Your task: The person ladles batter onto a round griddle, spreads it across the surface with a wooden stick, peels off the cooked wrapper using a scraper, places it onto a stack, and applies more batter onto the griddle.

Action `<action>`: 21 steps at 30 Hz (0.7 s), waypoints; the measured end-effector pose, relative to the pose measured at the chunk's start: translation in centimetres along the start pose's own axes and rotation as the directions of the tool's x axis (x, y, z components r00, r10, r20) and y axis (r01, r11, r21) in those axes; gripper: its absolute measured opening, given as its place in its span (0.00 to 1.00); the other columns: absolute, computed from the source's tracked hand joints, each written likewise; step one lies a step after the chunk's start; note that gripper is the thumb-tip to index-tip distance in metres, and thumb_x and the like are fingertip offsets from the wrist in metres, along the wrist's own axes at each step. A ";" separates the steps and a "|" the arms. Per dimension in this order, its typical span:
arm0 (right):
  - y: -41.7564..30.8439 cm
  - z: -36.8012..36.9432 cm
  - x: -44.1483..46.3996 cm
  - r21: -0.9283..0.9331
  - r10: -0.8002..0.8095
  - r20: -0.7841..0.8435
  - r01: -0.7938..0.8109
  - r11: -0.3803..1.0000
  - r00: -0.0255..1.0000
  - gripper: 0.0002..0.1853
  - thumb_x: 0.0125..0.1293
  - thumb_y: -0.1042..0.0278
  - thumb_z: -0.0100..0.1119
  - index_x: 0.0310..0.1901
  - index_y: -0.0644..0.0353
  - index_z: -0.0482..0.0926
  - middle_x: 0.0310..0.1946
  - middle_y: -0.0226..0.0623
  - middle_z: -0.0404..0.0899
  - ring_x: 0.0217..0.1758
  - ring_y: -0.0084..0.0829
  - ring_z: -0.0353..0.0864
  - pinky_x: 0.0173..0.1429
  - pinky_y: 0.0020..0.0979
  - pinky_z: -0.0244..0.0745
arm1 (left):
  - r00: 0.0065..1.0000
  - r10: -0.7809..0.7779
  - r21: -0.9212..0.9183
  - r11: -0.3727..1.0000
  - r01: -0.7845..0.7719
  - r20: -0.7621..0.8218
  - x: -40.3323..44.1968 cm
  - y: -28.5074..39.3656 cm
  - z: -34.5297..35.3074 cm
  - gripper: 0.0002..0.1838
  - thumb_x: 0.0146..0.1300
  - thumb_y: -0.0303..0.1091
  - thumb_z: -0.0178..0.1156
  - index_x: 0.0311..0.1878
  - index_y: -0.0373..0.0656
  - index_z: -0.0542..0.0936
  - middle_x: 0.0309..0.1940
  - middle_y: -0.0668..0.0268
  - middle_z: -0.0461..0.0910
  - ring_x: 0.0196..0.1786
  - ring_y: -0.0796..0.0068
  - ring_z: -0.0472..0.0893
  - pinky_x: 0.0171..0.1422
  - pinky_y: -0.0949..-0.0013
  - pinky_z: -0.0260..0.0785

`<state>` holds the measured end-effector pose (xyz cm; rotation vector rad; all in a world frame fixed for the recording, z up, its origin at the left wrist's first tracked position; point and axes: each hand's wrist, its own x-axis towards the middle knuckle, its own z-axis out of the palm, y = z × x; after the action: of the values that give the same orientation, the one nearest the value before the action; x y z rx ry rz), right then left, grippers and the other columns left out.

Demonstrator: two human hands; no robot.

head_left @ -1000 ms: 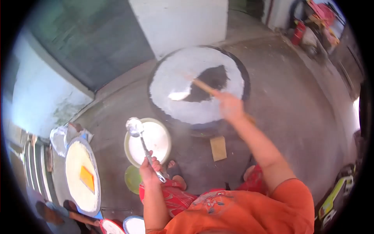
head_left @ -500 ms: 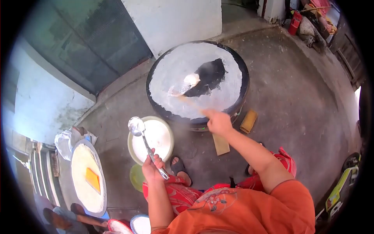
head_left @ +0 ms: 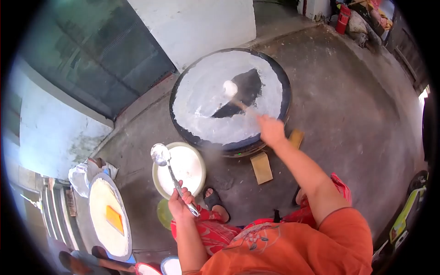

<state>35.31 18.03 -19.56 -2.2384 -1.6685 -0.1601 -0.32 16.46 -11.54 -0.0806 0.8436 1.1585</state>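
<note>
My left hand [head_left: 182,206] is closed around the handle of a metal ladle [head_left: 170,172], its bowl wet with white batter and raised over the rim of a tub [head_left: 156,176] of white liquid. My right hand [head_left: 271,130] grips a wooden spreader [head_left: 246,108] over a large round black griddle [head_left: 285,87]. The spreader's far end is blurred beside a white lump of batter [head_left: 230,88]. A thin whitish layer of batter [head_left: 201,82] coats most of the griddle, with a dark bare patch [head_left: 250,87] right of centre.
At the left, a round board [head_left: 127,215] bears pale flat sheets and an orange piece [head_left: 114,219]. Another person's arm [head_left: 112,264] reaches in at lower left. Tan blocks [head_left: 261,168] lie before the griddle. A green-yellow object [head_left: 405,217] is at right.
My right hand and the spreader have swung right and slightly up. The white lump has shifted a little up and right, and the dark patch has narrowed. My left hand still holds the ladle.
</note>
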 end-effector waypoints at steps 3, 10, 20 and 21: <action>1.7 -1.5 3.0 0.035 0.128 -0.048 -0.127 0.991 0.991 0.17 0.47 0.73 0.52 0.43 0.55 0.73 0.31 0.39 0.72 0.32 0.41 0.77 0.35 0.41 0.73 | 1.000 -0.016 -0.003 1.000 0.016 -0.002 -0.1 0.0 0.0 0.15 0.67 0.35 0.37 0.50 0.38 0.66 0.23 0.65 0.65 0.17 0.81 0.60 0.16 0.80 0.54; -0.7 -1.3 0.6 0.213 0.082 -0.062 -0.067 0.975 0.995 0.17 0.48 0.74 0.51 0.44 0.55 0.73 0.33 0.39 0.73 0.32 0.41 0.77 0.33 0.38 0.74 | 1.000 0.006 0.010 1.000 -0.006 0.000 0.2 -0.4 0.3 0.15 0.66 0.35 0.38 0.51 0.38 0.66 0.24 0.65 0.65 0.18 0.81 0.60 0.17 0.80 0.54; -0.2 -2.3 -1.5 0.242 0.184 -0.058 -0.165 0.956 0.981 0.16 0.49 0.74 0.48 0.42 0.58 0.72 0.34 0.42 0.73 0.31 0.44 0.77 0.34 0.42 0.72 | 1.000 -0.009 -0.004 1.000 0.009 -0.015 0.1 -0.5 0.5 0.15 0.66 0.36 0.38 0.50 0.39 0.67 0.23 0.66 0.66 0.18 0.82 0.61 0.17 0.81 0.55; 0.4 -1.6 -1.1 0.243 0.185 -0.057 -0.166 0.956 0.981 0.16 0.49 0.74 0.48 0.42 0.58 0.72 0.34 0.42 0.73 0.31 0.44 0.77 0.34 0.42 0.72 | 1.000 -0.014 0.002 1.000 0.014 0.002 0.3 -0.5 0.3 0.15 0.66 0.36 0.38 0.49 0.39 0.67 0.23 0.66 0.66 0.18 0.82 0.62 0.17 0.81 0.55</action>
<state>35.52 16.42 -18.46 -2.1543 -1.3610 -0.0040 0.30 16.61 -11.64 -0.0834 0.8409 1.1450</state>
